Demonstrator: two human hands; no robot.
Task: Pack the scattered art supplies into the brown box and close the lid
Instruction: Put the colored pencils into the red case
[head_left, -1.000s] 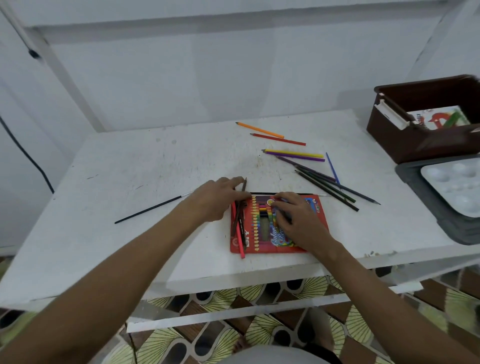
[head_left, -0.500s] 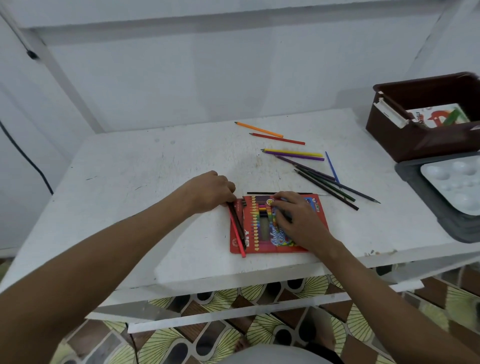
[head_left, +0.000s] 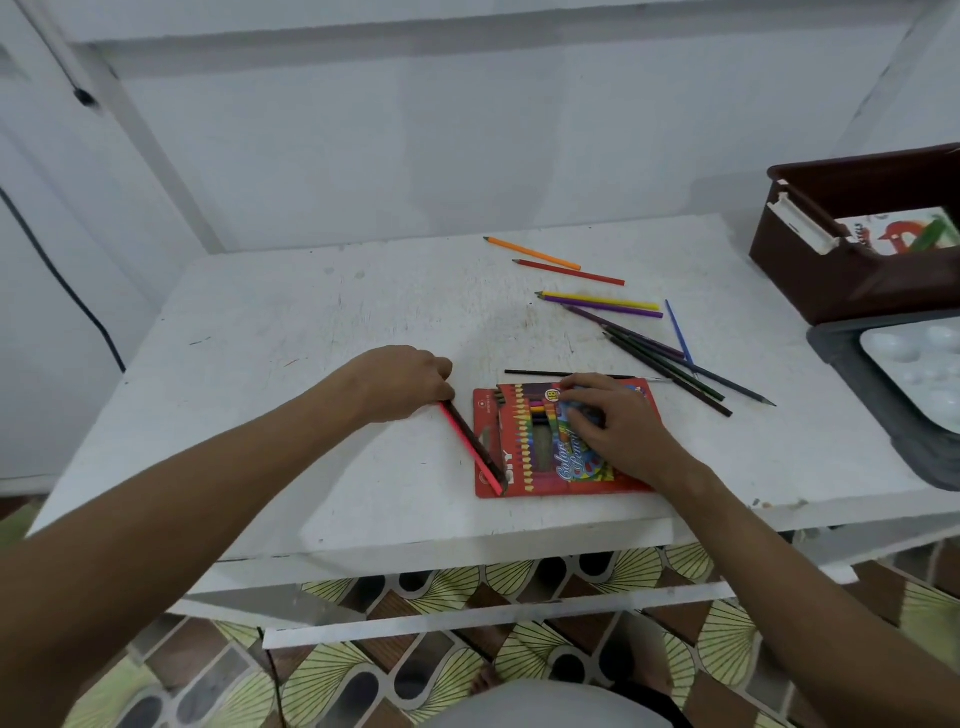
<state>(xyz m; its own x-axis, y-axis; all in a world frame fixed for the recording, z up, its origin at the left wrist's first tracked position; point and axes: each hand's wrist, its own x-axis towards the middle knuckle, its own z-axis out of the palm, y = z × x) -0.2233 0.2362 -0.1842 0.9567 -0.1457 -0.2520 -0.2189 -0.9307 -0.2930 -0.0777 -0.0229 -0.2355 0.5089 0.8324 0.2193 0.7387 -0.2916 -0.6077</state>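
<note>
— What are your hands doing now?

— My left hand (head_left: 402, 382) grips a few pencils (head_left: 475, 447), one pink; the exact number I cannot tell. My right hand (head_left: 615, 426) presses flat on the red pencil case (head_left: 519, 483), centre of frame. I should hold the case firm and slide the tips in straight.

— What remains?

— About ten loose pencils (head_left: 623, 317) on the tabletop (head_left: 311, 322), upper centre. One brown box (head_left: 831, 280), open, stands at the upper right.

pencil case (head_left: 524, 467) on table (head_left: 291, 332), loose pencils (head_left: 660, 348) behind, box (head_left: 826, 280) far right
</note>
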